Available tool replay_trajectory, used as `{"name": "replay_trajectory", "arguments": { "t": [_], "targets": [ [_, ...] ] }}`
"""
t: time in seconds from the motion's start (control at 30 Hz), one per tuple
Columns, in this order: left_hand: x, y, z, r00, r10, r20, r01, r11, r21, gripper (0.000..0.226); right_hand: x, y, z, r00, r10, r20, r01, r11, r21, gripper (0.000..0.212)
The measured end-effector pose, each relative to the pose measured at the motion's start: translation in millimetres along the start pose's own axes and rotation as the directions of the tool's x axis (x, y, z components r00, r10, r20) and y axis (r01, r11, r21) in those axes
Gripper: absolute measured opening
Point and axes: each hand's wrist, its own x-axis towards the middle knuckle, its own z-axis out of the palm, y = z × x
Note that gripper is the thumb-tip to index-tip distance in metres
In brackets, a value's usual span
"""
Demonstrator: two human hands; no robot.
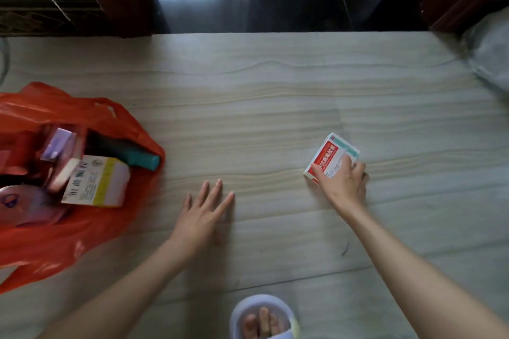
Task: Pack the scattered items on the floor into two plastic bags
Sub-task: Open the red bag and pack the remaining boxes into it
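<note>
An orange plastic bag (91,231) lies open on the floor at the left. Inside it are a white and yellow box (96,181), a teal bottle (132,154), a purple box (59,143) and other packs. To the right, a red and white medicine box (327,154) lies on the floor. My right hand (344,179) grips its near end, fingers curled over it. My left hand (203,206) hovers flat over the bare floor between bag and box, fingers straight and spread, holding nothing.
A grey plastic bag (490,58) lies at the far right edge. A dark doorway threshold (261,5) with dark wooden frames runs along the back. A foot in a pale slipper (261,316) is at the bottom centre.
</note>
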Motion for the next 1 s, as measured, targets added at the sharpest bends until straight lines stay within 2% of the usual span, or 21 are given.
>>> {"name": "replay_trajectory", "arguments": {
  "t": [0.07, 0.13, 0.2, 0.27, 0.3, 0.37, 0.5, 0.6, 0.67, 0.73, 0.83, 0.93, 1.0],
  "targets": [
    [0, 0, 0, 1.000, -0.003, -0.015, 0.003, 1.000, -0.006, 0.092, 4, -6, 7, 1.000, 0.008, -0.004, -0.008, 1.000, -0.001, 0.079],
    [2, -2, 0, 1.000, -0.002, -0.020, 0.002, 1.000, -0.011, 0.094, 2, -16, 13, 0.999, -0.046, 0.016, 0.046, 0.999, 0.007, 0.078],
    [3, -5, 3, 1.000, 0.006, -0.027, -0.007, 1.000, -0.017, 0.096, -5, -24, 17, 0.976, -0.194, 0.098, 0.196, 0.981, -0.004, 0.076],
    [3, -6, 5, 0.999, 0.013, -0.047, -0.015, 0.999, -0.044, 0.096, -19, -28, 23, 0.910, -0.370, 0.189, 0.389, 0.918, -0.074, 0.078],
    [2, -6, 5, 0.998, 0.019, -0.056, -0.022, 0.998, -0.061, 0.095, -26, -28, 25, 0.880, -0.423, 0.215, 0.451, 0.886, -0.107, 0.079],
    [2, -7, 3, 0.999, 0.028, -0.043, -0.031, 0.996, -0.082, 0.090, -37, -30, 26, 0.861, -0.446, 0.243, 0.485, 0.865, -0.130, 0.081],
    [3, -16, -13, 0.996, 0.073, 0.050, -0.062, 0.979, -0.193, 0.083, -54, -39, 24, 0.843, -0.462, 0.276, 0.494, 0.868, -0.054, 0.074],
    [-16, -24, -20, 1.000, 0.023, -0.011, -0.025, 0.922, -0.386, 0.072, -72, -60, 19, 0.794, -0.534, 0.290, 0.535, 0.841, 0.083, 0.072],
    [-42, -35, -19, 0.988, -0.076, -0.132, 0.010, 0.899, -0.437, 0.059, -88, -83, 14, 0.746, -0.610, 0.269, 0.586, 0.792, 0.172, 0.071],
    [-72, -53, -16, 0.924, -0.147, -0.353, -0.011, 0.912, -0.410, 0.045, -108, -113, 9, 0.683, -0.688, 0.247, 0.637, 0.726, 0.260, 0.065],
    [-116, -88, -20, 0.717, -0.206, -0.666, -0.009, 0.952, -0.305, 0.038, -146, -167, 3, 0.543, -0.811, 0.218, 0.718, 0.582, 0.381, 0.068],
    [-158, -123, -31, 0.493, -0.354, -0.795, 0.160, 0.935, -0.318, 0.041, -177, -213, 10, 0.358, -0.911, 0.204, 0.817, 0.412, 0.403, 0.065],
    [-181, -149, -32, 0.373, -0.493, -0.786, 0.293, 0.866, -0.405, 0.041, -193, -242, 22, 0.273, -0.941, 0.202, 0.870, 0.331, 0.365, 0.064]
  ]
}}
